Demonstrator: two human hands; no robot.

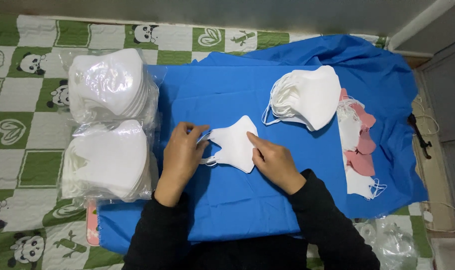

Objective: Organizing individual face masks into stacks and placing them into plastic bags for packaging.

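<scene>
Both forearms come up from the bottom edge in black sleeves that end at the wrists, converging toward the middle. The left hand (pixel 180 152) lies back-up, wrist straight, its fingers bent and the thumb and forefinger drawn together in what looks like a pinch, though the fingertips are partly hidden. The right hand (pixel 272 161) is angled inward from its sleeve, palm down, knuckles slightly raised, with the forefinger stretched out flat and the other fingers loosely curled beside it.

mask (pixel 236 143) – white | cloth (pixel 267 200) – blue | quilt (pixel 17 120) – green-white checks, pandas
</scene>
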